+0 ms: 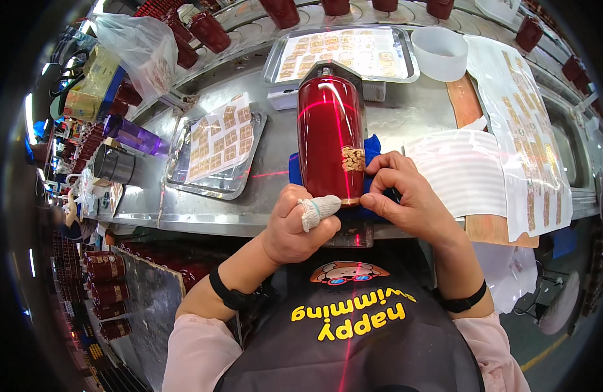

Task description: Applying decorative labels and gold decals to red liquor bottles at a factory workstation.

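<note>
A glossy dark-red jar (326,124) lies lengthwise in front of me on a stand, its near end toward my body. A gold decal (353,159) sits on its right side, and a thin gold band (349,202) shows along the near rim. My left hand (296,225) is closed at the jar's near left edge; a white cloth finger cover (319,212) on one finger presses by the gold band. My right hand (406,196) rests at the near right edge, fingers bent, thumb and fingertips against the jar. Whether the fingertips also pinch a strip is too small to tell.
Blue cloth (372,149) lies under the jar. Decal sheets lie on a left metal tray (239,179) and a back tray (272,68). A white bowl (440,55), white stacked sheets (455,166) and a long decal sheet (533,144) are at right. Red jars (210,31) stand behind.
</note>
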